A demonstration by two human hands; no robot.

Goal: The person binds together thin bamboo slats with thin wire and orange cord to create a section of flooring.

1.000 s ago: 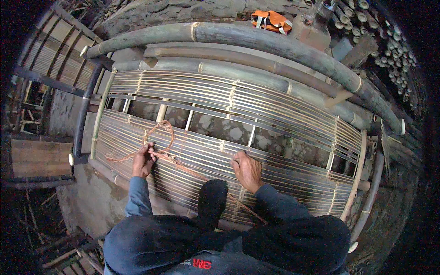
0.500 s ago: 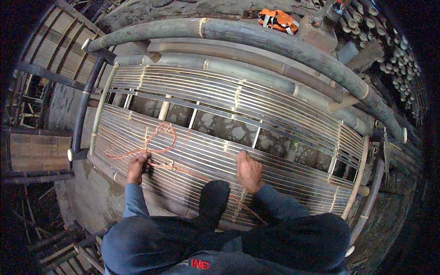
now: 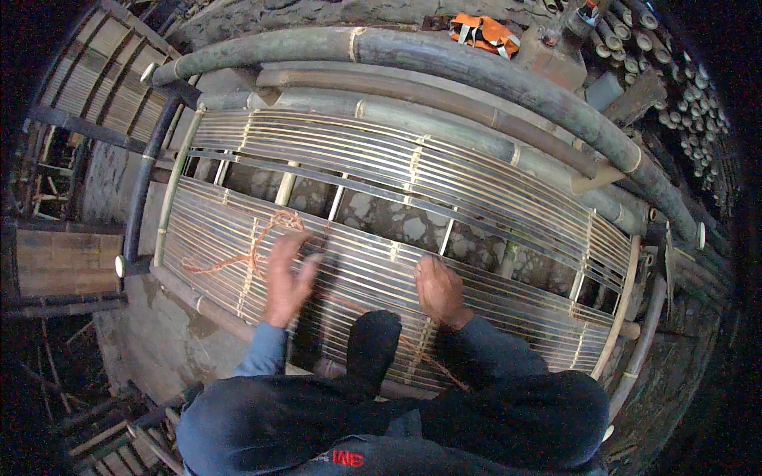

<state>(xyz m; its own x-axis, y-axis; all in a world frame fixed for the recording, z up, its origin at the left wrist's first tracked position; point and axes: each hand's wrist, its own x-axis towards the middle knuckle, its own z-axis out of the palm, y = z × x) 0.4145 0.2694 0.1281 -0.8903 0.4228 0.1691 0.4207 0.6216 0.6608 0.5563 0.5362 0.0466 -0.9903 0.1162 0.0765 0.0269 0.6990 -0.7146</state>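
Note:
My left hand (image 3: 289,278) hovers over the bamboo slats (image 3: 357,270), thumb and fingers apart and slightly blurred, with nothing seen in it. Beneath and beside it lies a loose, looped orange rope (image 3: 252,258); part of the rope is hidden by the hand. One strand of it runs right across the slats past my foot. My right hand (image 3: 439,292) rests low over the slats near the long gap, its fingers curled together. Whatever they may pinch is hidden. My dark-covered foot (image 3: 373,345) stands on the slats between both hands.
A thick green bamboo pole (image 3: 476,67) bounds the far side of the slatted bamboo frame. Stone-like ground shows through the gap. Bamboo panels (image 3: 67,262) stand at the left, cut bamboo poles (image 3: 690,119) are stacked far right, and an orange bag (image 3: 486,35) lies behind.
My left hand has let go of the orange rope and moved right and slightly away from me, its fingers spreading. My right hand has shifted only a little.

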